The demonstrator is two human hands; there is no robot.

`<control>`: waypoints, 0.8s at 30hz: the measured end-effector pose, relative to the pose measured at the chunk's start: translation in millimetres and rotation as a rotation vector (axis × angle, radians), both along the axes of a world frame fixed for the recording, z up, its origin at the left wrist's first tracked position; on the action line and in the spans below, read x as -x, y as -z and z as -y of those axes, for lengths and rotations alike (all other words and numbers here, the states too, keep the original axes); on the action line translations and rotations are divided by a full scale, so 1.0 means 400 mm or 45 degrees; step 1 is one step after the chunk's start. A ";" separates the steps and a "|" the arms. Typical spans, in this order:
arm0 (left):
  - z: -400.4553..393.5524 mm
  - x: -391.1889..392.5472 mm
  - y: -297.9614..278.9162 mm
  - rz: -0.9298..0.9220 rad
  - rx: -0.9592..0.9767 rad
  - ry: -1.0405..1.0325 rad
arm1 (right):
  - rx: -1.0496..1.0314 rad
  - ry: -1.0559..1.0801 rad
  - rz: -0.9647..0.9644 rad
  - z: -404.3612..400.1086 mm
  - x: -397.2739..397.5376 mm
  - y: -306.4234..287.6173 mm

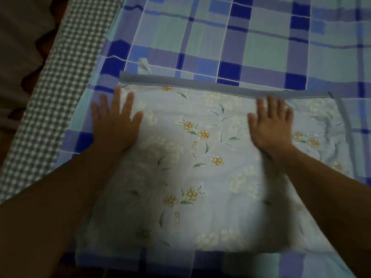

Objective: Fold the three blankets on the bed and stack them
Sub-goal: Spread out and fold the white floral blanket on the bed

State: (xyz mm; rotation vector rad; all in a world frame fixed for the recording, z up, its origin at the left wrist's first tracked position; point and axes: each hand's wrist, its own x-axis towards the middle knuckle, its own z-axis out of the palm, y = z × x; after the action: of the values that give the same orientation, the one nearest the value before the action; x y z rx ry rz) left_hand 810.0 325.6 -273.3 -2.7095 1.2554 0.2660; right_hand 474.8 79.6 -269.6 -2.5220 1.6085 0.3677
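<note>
Matt floral cloth blanket (200, 167) on smooth, seemingly cotton plaid sheet (261, 47).

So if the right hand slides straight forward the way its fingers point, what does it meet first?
Probably the grey border strip along the far edge of the floral folded blanket, just beyond the right hand; then the blue checked bedsheet.

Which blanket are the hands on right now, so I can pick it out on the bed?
Start from the blue plaid sheet covering the bed. In its near half lies the folded floral blanket, with the left hand and right hand pressed flat on it. It alone is pale blue with yellow and white flower sprigs and a grey border strip along its far edge.
</note>
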 end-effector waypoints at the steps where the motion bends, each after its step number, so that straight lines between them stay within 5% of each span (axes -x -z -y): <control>1: -0.045 0.022 -0.040 -0.017 0.032 -0.070 | -0.003 0.110 0.051 0.009 0.033 -0.030; 3: -0.133 0.160 -0.112 0.015 0.061 -0.011 | 0.032 0.163 0.135 -0.065 0.039 -0.089; 8: -0.255 0.462 -0.133 -0.201 -0.121 0.086 | -0.208 -0.365 0.205 -0.496 0.024 -0.120; 13: -0.396 0.316 -0.097 -0.290 -0.210 -0.145 | -0.182 0.120 -0.172 -0.335 0.461 -0.070; 16: -0.404 0.289 -0.121 -0.412 -0.155 -0.284 | -0.176 0.341 -0.122 -0.211 0.585 -0.125; 18: -0.396 0.293 -0.134 -0.514 0.029 -0.425 | -0.071 0.338 -0.044 -0.189 0.528 -0.148; 21: -0.374 0.280 -0.167 -0.811 0.396 -0.833 | 0.044 -0.047 0.165 -0.269 0.305 -0.154; 24: -0.346 0.236 -0.195 -1.038 0.327 -1.159 | -0.074 -0.391 0.292 -0.372 0.046 -0.121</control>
State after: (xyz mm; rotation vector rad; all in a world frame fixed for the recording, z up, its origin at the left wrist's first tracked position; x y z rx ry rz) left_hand 715.6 464.1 -195.2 -3.3228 -0.0274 1.4893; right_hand 456.4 228.4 -221.1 -2.6533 1.1177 0.1435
